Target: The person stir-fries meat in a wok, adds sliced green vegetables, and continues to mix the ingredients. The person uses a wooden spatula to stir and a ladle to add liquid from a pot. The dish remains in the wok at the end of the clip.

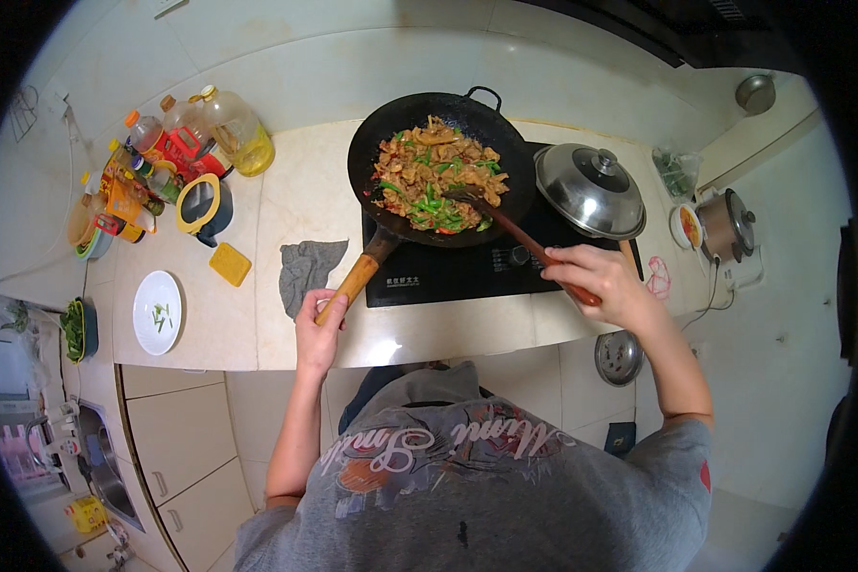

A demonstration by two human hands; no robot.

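Note:
A black wok [372, 129] sits on a black induction cooktop [436, 279]. In it lies a stir-fry of browned meat pieces with green pepper [436, 164] and bits of red. My left hand [320, 325] is closed around the lower end of the wok's wooden handle [357, 277]. With my right hand [593, 279] I grip a reddish-brown wooden spatula [518, 232]; its head rests among the food at the right side of the wok. A grey cloth [311, 268] lies beside the wok handle, close to my left hand.
Right of the wok is a domed steel lid [593, 196]; farther right stand a bowl of food [686, 227] and an electric cooker [726, 225]. To the left are oil and sauce bottles [239, 132], a yellow sponge [229, 264] and a white plate with green scraps [146, 300].

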